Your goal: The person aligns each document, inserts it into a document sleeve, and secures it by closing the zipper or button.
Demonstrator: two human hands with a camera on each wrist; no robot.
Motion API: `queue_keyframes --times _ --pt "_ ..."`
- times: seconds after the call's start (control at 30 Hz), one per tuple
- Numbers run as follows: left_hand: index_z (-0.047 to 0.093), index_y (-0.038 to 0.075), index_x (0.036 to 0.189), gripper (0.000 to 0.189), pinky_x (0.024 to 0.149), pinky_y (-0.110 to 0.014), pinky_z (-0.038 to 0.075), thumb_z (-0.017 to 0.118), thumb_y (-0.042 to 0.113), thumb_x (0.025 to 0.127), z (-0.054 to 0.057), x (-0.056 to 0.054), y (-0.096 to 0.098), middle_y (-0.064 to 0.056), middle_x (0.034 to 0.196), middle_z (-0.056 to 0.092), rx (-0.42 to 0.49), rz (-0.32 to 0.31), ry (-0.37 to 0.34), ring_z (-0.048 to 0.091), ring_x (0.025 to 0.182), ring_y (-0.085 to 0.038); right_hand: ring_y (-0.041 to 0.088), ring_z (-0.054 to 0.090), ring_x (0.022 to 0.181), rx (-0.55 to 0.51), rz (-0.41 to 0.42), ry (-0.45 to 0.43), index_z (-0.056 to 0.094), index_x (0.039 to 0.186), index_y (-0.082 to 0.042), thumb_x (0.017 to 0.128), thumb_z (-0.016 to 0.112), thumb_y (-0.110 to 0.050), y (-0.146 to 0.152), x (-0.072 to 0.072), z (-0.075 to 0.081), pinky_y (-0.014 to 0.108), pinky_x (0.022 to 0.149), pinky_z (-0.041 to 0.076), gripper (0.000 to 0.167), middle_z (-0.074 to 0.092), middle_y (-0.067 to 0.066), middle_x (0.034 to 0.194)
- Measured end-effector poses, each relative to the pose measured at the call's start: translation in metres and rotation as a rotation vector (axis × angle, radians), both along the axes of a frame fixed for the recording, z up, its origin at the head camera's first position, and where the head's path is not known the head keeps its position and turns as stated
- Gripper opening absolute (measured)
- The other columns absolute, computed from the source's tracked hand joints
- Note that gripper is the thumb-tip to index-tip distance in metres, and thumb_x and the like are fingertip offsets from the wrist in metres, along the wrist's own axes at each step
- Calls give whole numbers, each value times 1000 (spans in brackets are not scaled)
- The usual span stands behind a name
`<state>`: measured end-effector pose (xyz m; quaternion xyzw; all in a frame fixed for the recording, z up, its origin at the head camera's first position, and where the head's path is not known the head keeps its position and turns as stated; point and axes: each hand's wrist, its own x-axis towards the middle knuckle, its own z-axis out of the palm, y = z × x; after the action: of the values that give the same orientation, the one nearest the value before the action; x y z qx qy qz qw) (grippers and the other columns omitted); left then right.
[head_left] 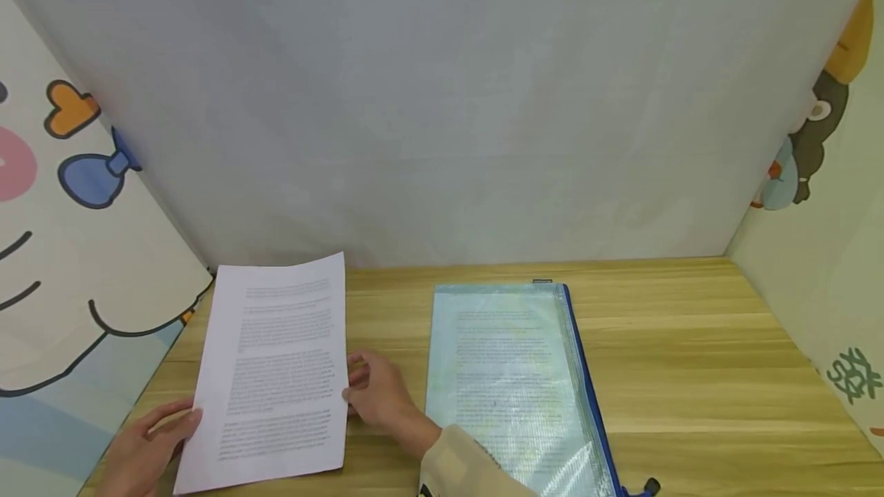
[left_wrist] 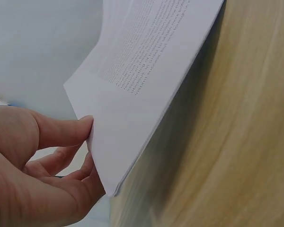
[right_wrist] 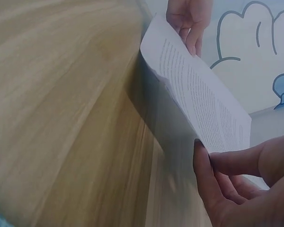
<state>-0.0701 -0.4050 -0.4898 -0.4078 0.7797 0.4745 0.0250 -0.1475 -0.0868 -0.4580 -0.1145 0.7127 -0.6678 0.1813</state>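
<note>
A small stack of white printed paper sheets (head_left: 283, 374) is held up off the wooden table on the left side. My left hand (head_left: 148, 447) pinches the stack's left edge near its lower corner; in the left wrist view the thumb lies on the printed face and the fingers go behind. On the opposite edge my right hand (head_left: 383, 397) pinches the paper between thumb and fingers. The right wrist view shows a gap and a shadow beneath the sheets (right_wrist: 199, 90). A clear zip document pouch (head_left: 504, 374) with a printed page inside lies flat, right of the papers.
Blue zipper edging runs down the pouch's right side, ending in a dark zipper pull (head_left: 651, 486). The wooden table (head_left: 691, 374) extends to the right. A grey back wall (head_left: 449, 113) and side panels with cartoon drawings (head_left: 90, 175) enclose it.
</note>
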Motion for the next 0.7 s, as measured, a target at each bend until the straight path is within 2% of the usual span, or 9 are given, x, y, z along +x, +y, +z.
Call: queue_keyframes --times 0.2,0.3,0.37,0.43,0.53,0.6,0.7 --pt "35 3 157 75 113 -65 33 59 48 103 -4 -5 1 -32 155 35 -17 5 27 36 138 -52 15 66 77 -19 -16 23 65 113 3 85 68 19 6 -2 1 31 61 61 32 64 7 90" --pt "36 2 157 73 111 -63 37 60 46 103 -4 -7 4 -32 155 36 -22 -5 51 38 138 -52 14 65 75 -19 -22 33 65 110 2 85 68 19 9 -3 1 32 60 61 30 64 7 88" --pt "39 2 155 71 104 -59 45 63 43 102 -3 -7 6 -32 154 39 -25 2 69 42 136 -50 14 65 74 -21 -25 38 65 107 2 85 68 19 11 -3 1 33 59 61 29 64 7 87" --pt "42 2 153 68 93 -47 54 66 39 101 -1 -8 8 -31 152 43 -31 9 82 47 134 -48 13 64 74 -17 -24 39 65 107 2 85 68 19 14 -4 1 32 60 61 28 63 7 88" --pt "47 4 150 65 74 -31 56 70 36 99 1 -9 13 -29 149 48 -33 14 91 53 130 -45 12 64 74 -8 -23 39 65 108 2 86 69 17 21 -5 2 32 60 61 27 64 10 90" --pt "48 5 149 63 71 -27 55 70 35 99 4 -11 18 -29 149 49 -36 6 96 53 130 -44 12 64 74 -2 -17 39 65 109 2 87 69 17 25 -5 2 31 60 61 27 65 13 92" --pt "49 5 149 62 74 -28 53 70 34 99 7 -12 25 -30 149 48 -31 -9 103 52 129 -45 12 63 74 0 -9 47 65 109 2 87 69 16 33 -5 1 31 60 61 27 65 15 94"
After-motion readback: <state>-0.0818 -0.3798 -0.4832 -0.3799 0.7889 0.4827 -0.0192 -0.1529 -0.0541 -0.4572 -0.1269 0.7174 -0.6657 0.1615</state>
